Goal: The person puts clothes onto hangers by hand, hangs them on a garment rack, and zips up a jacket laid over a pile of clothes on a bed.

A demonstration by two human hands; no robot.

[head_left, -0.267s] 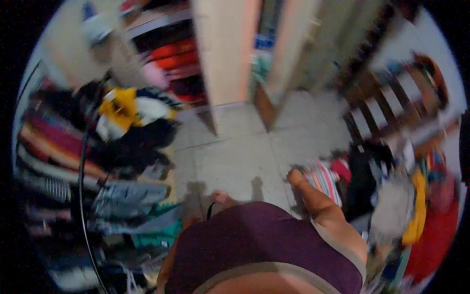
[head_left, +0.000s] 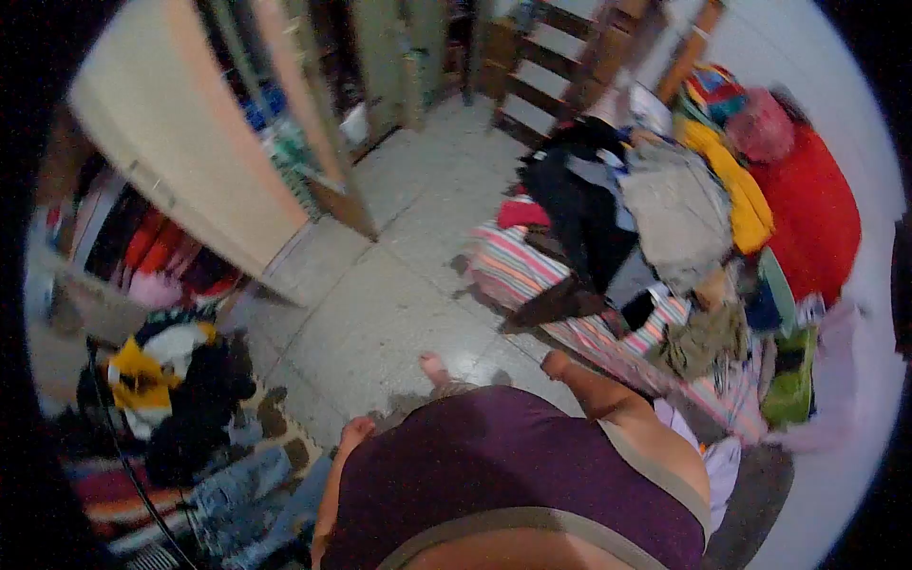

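My right hand [head_left: 556,365] hangs low beside the pile of clothes, nearest to a striped cloth [head_left: 594,344] on the floor. Seen from above and blurred, its fingers do not show clearly, and no object is visible in it. At my left side, my left hand [head_left: 357,432] is close to my purple top [head_left: 475,456]. Blur hides how its fingers lie; nothing can be made out in it either. One bare foot [head_left: 434,368] shows on the tiles in front of me.
A large clothes pile lies right, with a grey garment [head_left: 676,209], a yellow one [head_left: 731,180] and a red one [head_left: 807,214]. More clothes [head_left: 195,399] lie left. Ahead are tiled floor [head_left: 380,285], a standing-open cupboard door [head_left: 190,142] and a wooden rack [head_left: 541,81].
My view has turned to the right, so the cupboard and left pile have shifted left and the right pile has come nearer the middle. My left hand has come into sight.
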